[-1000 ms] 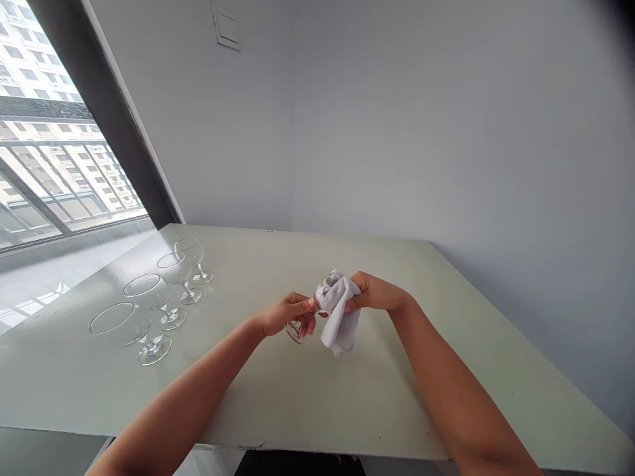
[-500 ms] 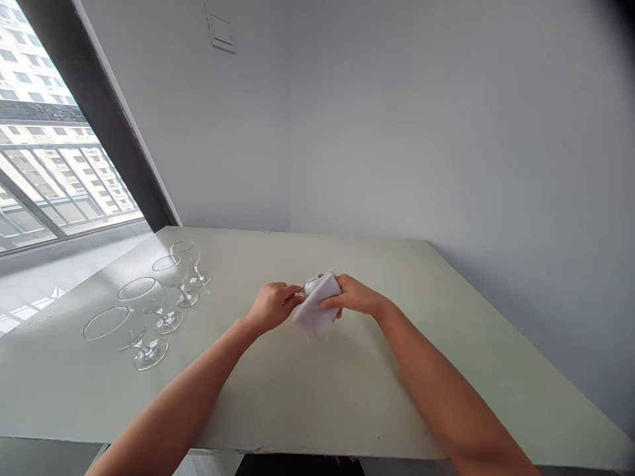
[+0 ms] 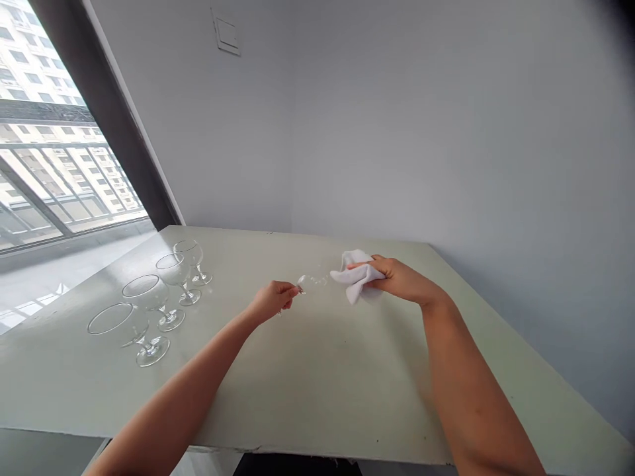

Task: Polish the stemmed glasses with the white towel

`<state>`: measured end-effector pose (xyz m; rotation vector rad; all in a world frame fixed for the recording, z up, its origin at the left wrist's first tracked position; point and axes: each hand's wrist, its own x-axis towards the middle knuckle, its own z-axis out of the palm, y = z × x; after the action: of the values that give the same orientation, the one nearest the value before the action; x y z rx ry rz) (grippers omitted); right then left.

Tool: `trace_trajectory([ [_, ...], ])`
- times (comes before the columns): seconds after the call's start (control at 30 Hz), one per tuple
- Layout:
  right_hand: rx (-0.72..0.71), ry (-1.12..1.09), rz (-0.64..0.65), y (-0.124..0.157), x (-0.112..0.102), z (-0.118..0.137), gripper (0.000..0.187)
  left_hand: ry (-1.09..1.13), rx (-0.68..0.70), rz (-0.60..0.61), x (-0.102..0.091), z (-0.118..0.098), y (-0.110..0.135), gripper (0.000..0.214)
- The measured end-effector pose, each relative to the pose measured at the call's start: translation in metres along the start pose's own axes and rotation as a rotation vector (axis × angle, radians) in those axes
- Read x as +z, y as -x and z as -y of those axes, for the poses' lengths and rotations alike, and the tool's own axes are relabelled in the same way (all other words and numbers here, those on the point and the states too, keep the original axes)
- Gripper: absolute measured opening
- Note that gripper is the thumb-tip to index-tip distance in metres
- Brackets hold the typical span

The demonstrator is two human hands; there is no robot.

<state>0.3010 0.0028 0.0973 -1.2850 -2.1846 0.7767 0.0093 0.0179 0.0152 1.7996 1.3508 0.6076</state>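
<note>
Above the pale table (image 3: 307,390), the left hand (image 3: 270,303) pinches a clear glass (image 3: 311,280) around its stem, bowl tipped toward the right hand (image 3: 401,277), whose fingers close on a bunched white cloth (image 3: 361,276). Whether cloth and bowl touch, I can't tell. Leftward, four stemmed glasses (image 3: 153,351) stand upright in a row; beyond are the window (image 3: 54,172) and wall switch (image 3: 227,35).

I've got a plain room in a built-up area on my feed; home or office, can't tell. Cues: grey wall (image 3: 421,132), flat wall switch (image 3: 227,34), pale desk (image 3: 337,383), dark-framed window (image 3: 57,175), a railing (image 3: 69,145) outside, beyond it a multi-storey building (image 3: 32,78) with rows of windows.
</note>
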Motion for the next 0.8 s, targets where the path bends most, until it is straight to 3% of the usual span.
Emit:
trace_trajectory([
  [0.07,-0.049,0.173,-0.187,-0.001,0.01,0.012,0.037,-0.12,-0.029,-0.129,0.003,-0.001,0.0,0.043],
  [0.17,-0.267,0.475,-0.343,-0.011,0.051,0.03,0.044,-0.261,0.023,-0.178,0.01,-0.006,0.003,0.038],
  [0.27,-0.494,0.7,-0.238,-0.024,0.096,0.035,0.043,-0.466,0.22,-0.253,0.019,-0.009,0.008,0.029],
  [0.33,-0.514,0.752,-0.203,-0.029,0.11,0.034,0.039,-0.6,0.411,-0.337,0.023,-0.007,0.009,0.025],
  [0.4,-0.441,0.709,-0.207,-0.029,0.109,0.032,0.033,-0.689,0.593,-0.403,0.025,-0.005,0.01,0.025],
  [0.5,-0.214,0.425,-0.165,-0.028,0.09,0.029,0.034,-0.765,0.771,-0.462,0.024,-0.004,0.01,0.022],
  [0.67,0.15,-0.484,0.013,-0.036,0.073,0.009,0.042,-0.764,0.836,-0.495,0.025,-0.003,0.009,0.021],
  [0.8,0.243,-1.046,-0.138,-0.046,0.086,-0.005,0.04,-0.652,0.764,-0.502,0.028,-0.001,0.008,0.02],
])
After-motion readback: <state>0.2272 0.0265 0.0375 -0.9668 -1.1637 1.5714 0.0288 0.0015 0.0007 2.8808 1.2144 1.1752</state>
